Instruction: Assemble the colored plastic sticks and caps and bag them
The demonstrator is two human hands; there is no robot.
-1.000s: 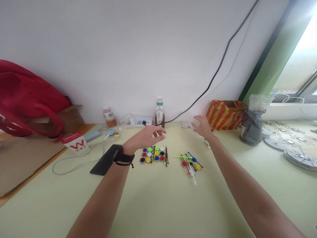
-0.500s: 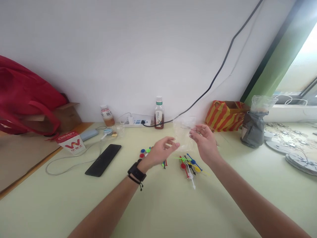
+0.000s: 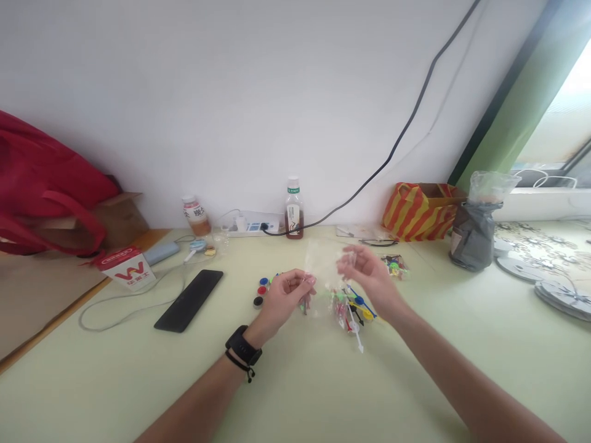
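Observation:
A clear plastic bag (image 3: 322,264) hangs between my hands over the table. My left hand (image 3: 287,296) pinches its left edge. On its other side my right hand (image 3: 367,277) is closed on the bag's upper right part, fingertips bent. Below and behind the bag lies a pile of coloured plastic arrow spinners (image 3: 356,311) in white, blue, yellow, black, red and green, partly seen through the film. Beside my left hand are several small round discs (image 3: 261,290) in blue, red and black; others there are hidden by the hand.
A black flat slab (image 3: 189,301) and a red-white box (image 3: 124,269) lie to the left. Against the wall stand a power strip (image 3: 252,226), a drink bottle (image 3: 294,209) and a striped bag (image 3: 418,212). A small filled packet (image 3: 396,266) lies right of my right hand.
My left hand has moved slightly left and down and now grips the bag's edge. The bag has come lower and nearer, over the spinners. My right hand has shifted slightly downward.

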